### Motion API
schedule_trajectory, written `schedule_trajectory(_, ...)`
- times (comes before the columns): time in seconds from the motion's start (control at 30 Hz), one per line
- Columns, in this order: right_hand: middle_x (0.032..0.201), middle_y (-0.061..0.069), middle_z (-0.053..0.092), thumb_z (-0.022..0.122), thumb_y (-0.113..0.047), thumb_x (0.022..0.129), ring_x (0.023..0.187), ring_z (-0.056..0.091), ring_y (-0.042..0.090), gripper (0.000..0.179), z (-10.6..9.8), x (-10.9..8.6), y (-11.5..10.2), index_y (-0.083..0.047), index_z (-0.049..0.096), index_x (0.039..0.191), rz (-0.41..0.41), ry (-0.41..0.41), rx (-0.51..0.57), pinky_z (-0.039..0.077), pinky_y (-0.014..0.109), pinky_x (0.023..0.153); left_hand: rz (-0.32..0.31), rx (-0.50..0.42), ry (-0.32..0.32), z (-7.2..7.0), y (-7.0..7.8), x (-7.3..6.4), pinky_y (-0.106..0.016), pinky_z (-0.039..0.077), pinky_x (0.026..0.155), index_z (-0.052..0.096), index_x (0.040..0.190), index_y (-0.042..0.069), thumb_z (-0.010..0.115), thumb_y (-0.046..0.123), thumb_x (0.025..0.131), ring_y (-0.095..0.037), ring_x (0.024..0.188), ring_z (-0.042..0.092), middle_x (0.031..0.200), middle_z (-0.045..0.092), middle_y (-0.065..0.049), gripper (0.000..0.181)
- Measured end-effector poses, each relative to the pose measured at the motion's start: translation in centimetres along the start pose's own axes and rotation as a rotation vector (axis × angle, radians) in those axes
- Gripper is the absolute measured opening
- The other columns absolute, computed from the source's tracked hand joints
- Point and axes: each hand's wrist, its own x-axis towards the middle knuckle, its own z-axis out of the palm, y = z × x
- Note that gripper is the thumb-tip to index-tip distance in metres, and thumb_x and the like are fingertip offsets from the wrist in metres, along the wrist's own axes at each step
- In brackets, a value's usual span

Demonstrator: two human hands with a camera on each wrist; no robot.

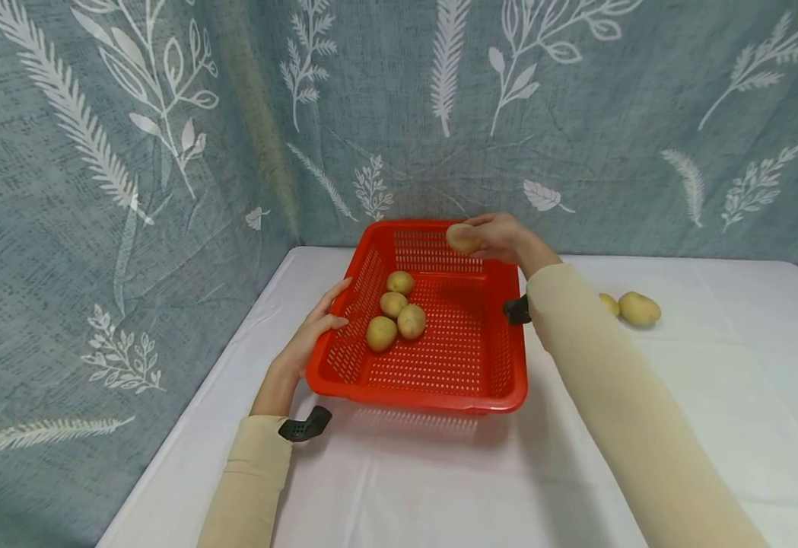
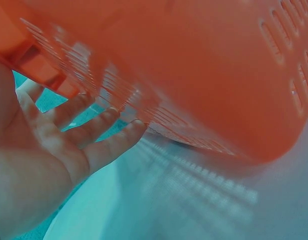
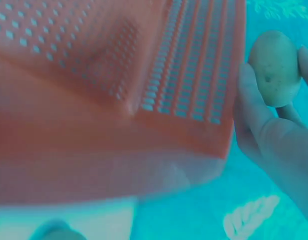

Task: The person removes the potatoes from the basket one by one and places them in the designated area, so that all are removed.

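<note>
A red perforated plastic basket (image 1: 426, 399) stands in the middle of the head view, with several potatoes (image 1: 394, 305) grouped along its left side. My left hand (image 1: 312, 332) is at the basket's left rim. In the left wrist view its fingers (image 2: 101, 125) stretch out, spread, against the slotted outer wall; the thumb is out of sight there. Over the basket's back right corner, my right hand (image 1: 501, 234) holds a potato (image 1: 462, 238) between thumb and fingers. The right wrist view shows this potato (image 3: 275, 68) just beyond the rim.
On the white-covered table (image 1: 734, 380), a potato (image 1: 640, 310) lies to the right of the basket. Another potato (image 1: 608, 304) beside it is partly hidden by my right sleeve. A blue-green curtain (image 1: 577, 152) with white leaf prints hangs behind and on the left.
</note>
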Motion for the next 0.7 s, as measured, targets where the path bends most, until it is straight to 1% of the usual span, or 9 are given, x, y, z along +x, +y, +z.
schedule_trajectory(0.17, 0.132, 0.02, 0.039, 0.053, -0.013, 0.096, 0.107, 0.047, 0.026, 0.058, -2.0, -0.8, -0.9, 0.005, 0.028, 0.146, -0.018, -0.008, 0.008, 0.035, 0.042, 0.102, 0.004, 0.002, -0.002, -0.1, -0.1, 0.1, -0.033, 0.049, 0.082, 0.015, 0.154, 0.02, 0.034, 0.004, 0.09, -0.031, 0.115, 0.042, 0.149, 0.02, -0.017, 0.069)
schedule_trajectory(0.27, 0.135, 0.02, 0.038, 0.051, -0.014, 0.097, 0.108, 0.048, 0.024, 0.057, -3.1, -1.5, -1.4, 0.004, 0.028, 0.146, -0.031, -0.012, -0.008, 0.035, 0.041, 0.103, 0.009, 0.007, -0.002, -0.1, -0.1, 0.0, -0.033, 0.048, 0.083, 0.015, 0.154, 0.02, 0.034, 0.004, 0.09, -0.031, 0.117, 0.042, 0.149, 0.02, -0.018, 0.069)
schedule_trajectory(0.37, 0.135, 0.02, 0.039, 0.051, -0.015, 0.098, 0.11, 0.048, 0.024, 0.057, -4.0, -2.1, -1.7, 0.004, 0.029, 0.146, -0.042, -0.009, -0.012, 0.034, 0.041, 0.103, 0.011, 0.007, -0.003, 0.0, 0.0, -0.1, -0.033, 0.048, 0.083, 0.015, 0.154, 0.02, 0.035, 0.004, 0.09, -0.032, 0.118, 0.04, 0.149, 0.02, -0.017, 0.069)
schedule_trajectory(0.43, 0.138, 0.02, 0.037, 0.051, -0.015, 0.098, 0.115, 0.046, 0.026, 0.057, -4.5, -2.6, -1.8, 0.003, 0.028, 0.147, -0.034, -0.007, -0.009, 0.034, 0.041, 0.103, 0.011, 0.006, -0.003, 0.0, 0.1, -0.1, -0.033, 0.048, 0.083, 0.015, 0.154, 0.02, 0.035, 0.004, 0.09, -0.032, 0.118, 0.04, 0.149, 0.019, -0.017, 0.069)
schedule_trajectory(0.57, 0.138, 0.018, 0.037, 0.05, -0.016, 0.098, 0.115, 0.046, 0.026, 0.057, -5.6, -3.4, -1.9, 0.001, 0.028, 0.148, -0.029, 0.001, -0.003, 0.035, 0.04, 0.103, 0.008, 0.012, -0.001, -0.1, 0.1, -0.2, -0.034, 0.049, 0.082, 0.015, 0.154, 0.021, 0.034, 0.004, 0.09, -0.033, 0.117, 0.041, 0.148, 0.02, -0.017, 0.069)
schedule_trajectory(0.7, 0.14, 0.018, 0.034, 0.051, -0.018, 0.098, 0.117, 0.045, 0.026, 0.061, -6.8, -4.1, -1.7, 0.0, 0.024, 0.149, -0.029, 0.019, -0.012, 0.036, 0.039, 0.102, 0.008, 0.007, -0.011, 0.0, 0.1, -0.2, -0.035, 0.049, 0.082, 0.015, 0.154, 0.02, 0.034, 0.004, 0.09, -0.033, 0.117, 0.041, 0.149, 0.019, -0.018, 0.068)
